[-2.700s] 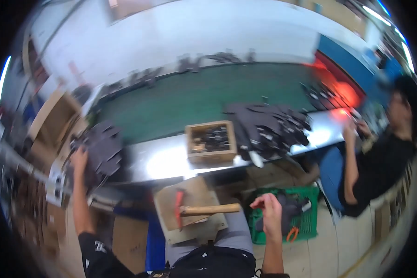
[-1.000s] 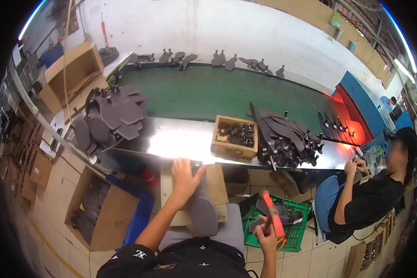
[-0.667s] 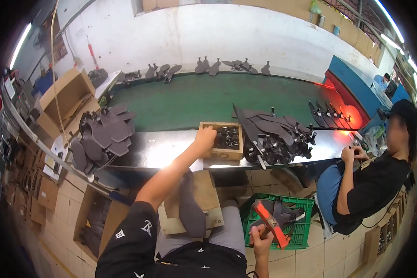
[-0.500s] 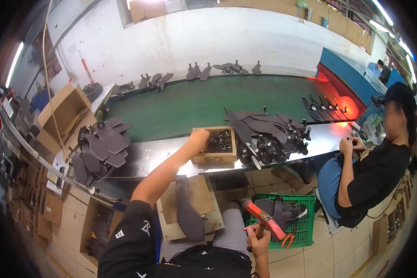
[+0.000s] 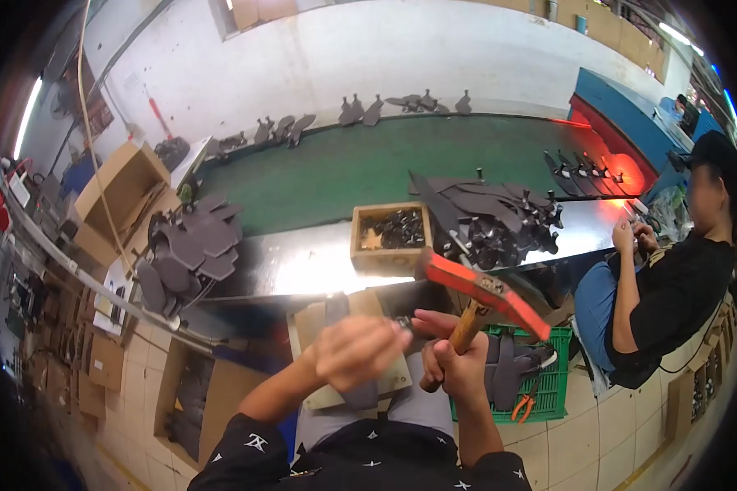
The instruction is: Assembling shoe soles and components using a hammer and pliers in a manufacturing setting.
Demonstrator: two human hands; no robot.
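Observation:
My right hand (image 5: 460, 364) grips the wooden handle of a hammer (image 5: 490, 288) with a red head, raised to the right of my lap. Its index finger points toward my left hand (image 5: 356, 352), which is smeared by motion. A small dark shiny piece (image 5: 403, 322) shows at the left fingertips, its kind too small to tell. Under the left hand, a dark grey sole-shaped piece (image 5: 360, 396) lies on a wooden board (image 5: 306, 326) on my lap, partly hidden. Ahead, on the bench edge, stands a wooden box (image 5: 385, 263) of small dark parts.
Dark sole-shaped pieces lie in piles at bench left (image 5: 195, 244) and right (image 5: 483, 214). Behind runs a green conveyor belt (image 5: 319, 180). A green crate (image 5: 553, 385) with orange-handled pliers (image 5: 526, 407) stands on the floor at my right. A co-worker (image 5: 671, 278) sits beyond it.
My left hand has left the wooden box and come back over the board, a small dark piece at its fingertips. The hammer has risen and moved closer to the left hand.

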